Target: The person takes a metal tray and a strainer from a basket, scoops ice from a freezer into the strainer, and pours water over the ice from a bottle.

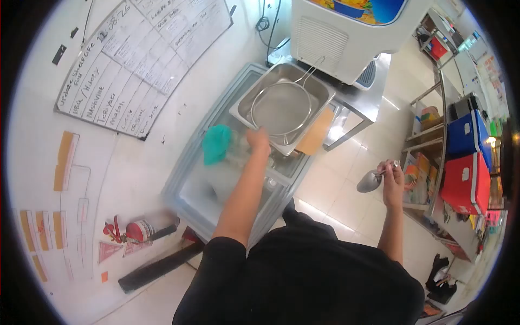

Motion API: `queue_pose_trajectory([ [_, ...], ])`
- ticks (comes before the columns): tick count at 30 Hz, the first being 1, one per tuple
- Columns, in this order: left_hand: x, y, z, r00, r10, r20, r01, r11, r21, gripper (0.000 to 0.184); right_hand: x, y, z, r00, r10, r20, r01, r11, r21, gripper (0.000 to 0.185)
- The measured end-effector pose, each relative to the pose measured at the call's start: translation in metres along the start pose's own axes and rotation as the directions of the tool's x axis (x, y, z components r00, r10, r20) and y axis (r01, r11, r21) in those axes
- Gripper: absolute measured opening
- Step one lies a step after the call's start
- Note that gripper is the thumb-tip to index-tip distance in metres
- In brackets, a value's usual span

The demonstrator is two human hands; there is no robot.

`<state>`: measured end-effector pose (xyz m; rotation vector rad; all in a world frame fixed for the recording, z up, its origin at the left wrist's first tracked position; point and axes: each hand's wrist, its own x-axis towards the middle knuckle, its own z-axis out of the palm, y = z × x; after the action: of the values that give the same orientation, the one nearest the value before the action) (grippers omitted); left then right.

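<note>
My left hand point(259, 141) is closed at the near rim of a rectangular steel pan point(238, 112); its fingertips are partly hidden. A round wire-mesh sieve point(281, 108) lies across the pan, its handle reaching past the far rim. Pan and sieve rest on a chest freezer point(181, 173) with a see-through top. Left of that hand is a crumpled green cloth or bag point(216, 144). Out to the right, my right hand point(392, 176) grips a large metal spoon point(370, 182) by its handle, bowl hanging over the floor.
A white machine point(325, 40) stands on a steel table point(374, 103) beyond the pan. A tan board point(318, 132) lies beside it. Shelving at right bears a red cooler box point(465, 184) and a blue one point(466, 141). A fire extinguisher point(142, 230) and whiteboard point(141, 59) are on the left wall.
</note>
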<state>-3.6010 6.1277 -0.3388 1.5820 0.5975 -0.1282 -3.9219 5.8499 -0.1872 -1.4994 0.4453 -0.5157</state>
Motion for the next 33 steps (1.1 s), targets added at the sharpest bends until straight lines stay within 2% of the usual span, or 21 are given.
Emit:
queue_pose_trajectory([
  [3,0.003,-0.003,-0.007,0.983,0.014,0.180,0.001,0.997,-0.081,0.044,0.000,0.010,0.014,1.000,0.018,0.019,-0.020,0.994,0.105,0.014],
  [5,0.009,-0.003,-0.013,0.951,-0.056,0.303,0.084,0.993,-0.079,0.046,0.003,0.006,0.031,0.994,0.060,0.092,-0.077,0.976,0.201,0.019],
  [6,0.010,-0.004,-0.018,0.943,-0.068,0.325,0.067,0.998,0.015,0.048,0.004,0.006,0.040,0.988,0.080,0.133,-0.111,0.962,0.248,0.022],
  [8,0.012,-0.005,-0.034,0.923,-0.103,0.372,0.030,0.980,0.198,0.052,0.006,0.019,0.059,0.976,0.105,0.193,-0.147,0.964,0.221,0.027],
  [11,-0.021,0.017,-0.087,0.906,-0.020,0.423,0.041,0.998,-0.041,0.061,0.000,0.025,0.107,0.963,0.160,0.218,-0.185,0.978,0.098,0.034],
  [12,-0.017,0.002,-0.108,0.923,0.026,0.384,0.028,0.990,-0.137,0.052,-0.007,0.025,0.127,0.960,0.182,0.211,-0.195,0.980,0.040,0.036],
  [14,-0.012,-0.022,-0.177,0.929,0.084,0.360,-0.020,0.983,-0.180,0.039,-0.020,0.029,0.164,0.953,0.173,0.247,-0.206,0.972,0.115,0.035],
  [16,0.007,-0.072,-0.252,0.948,0.279,0.152,-0.302,0.941,0.155,0.028,-0.034,0.044,0.201,0.951,0.161,0.262,-0.219,0.953,0.210,0.033],
  [17,0.020,-0.106,-0.296,0.912,0.394,0.116,-0.408,0.831,0.378,0.024,-0.042,0.055,0.225,0.952,0.190,0.238,-0.235,0.956,0.174,0.033],
  [18,0.030,-0.131,-0.338,0.856,0.504,0.110,-0.468,0.668,0.578,0.021,-0.050,0.066,0.251,0.952,0.221,0.212,-0.252,0.959,0.133,0.034],
  [19,0.031,-0.135,-0.376,0.837,0.505,0.213,-0.504,0.556,0.661,0.018,-0.060,0.077,0.277,0.948,0.260,0.185,-0.278,0.957,0.083,0.035],
  [20,0.031,-0.139,-0.410,0.816,0.485,0.313,-0.536,0.436,0.723,0.016,-0.064,0.094,0.306,0.957,0.221,0.188,-0.232,0.972,0.035,0.037],
  [23,0.058,-0.184,-0.475,0.806,0.359,0.471,-0.589,0.403,0.701,0.016,-0.057,0.121,0.408,0.945,0.117,0.307,-0.114,0.993,-0.028,0.041],
  [24,0.058,-0.180,-0.471,0.706,0.497,0.504,-0.691,0.328,0.644,0.019,-0.053,0.131,0.444,0.936,0.050,0.348,-0.064,0.998,0.029,0.041],
  [27,0.060,-0.171,-0.467,0.727,0.505,0.465,-0.677,0.414,0.609,0.016,-0.027,0.169,0.526,0.850,-0.148,0.505,0.084,0.986,0.146,0.044],
  [30,0.065,-0.178,-0.475,0.756,0.518,0.400,-0.646,0.491,0.585,0.015,-0.027,0.228,0.578,0.809,-0.192,0.555,0.013,0.951,0.310,0.046],
  [32,0.068,-0.180,-0.480,0.779,0.514,0.358,-0.621,0.554,0.555,0.012,-0.029,0.353,0.591,0.821,-0.215,0.529,0.259,0.966,-0.010,0.047],
  [33,0.064,-0.180,-0.481,0.789,0.509,0.344,-0.610,0.583,0.537,0.011,-0.036,0.396,0.589,0.824,-0.233,0.517,0.368,0.913,-0.174,0.047],
])
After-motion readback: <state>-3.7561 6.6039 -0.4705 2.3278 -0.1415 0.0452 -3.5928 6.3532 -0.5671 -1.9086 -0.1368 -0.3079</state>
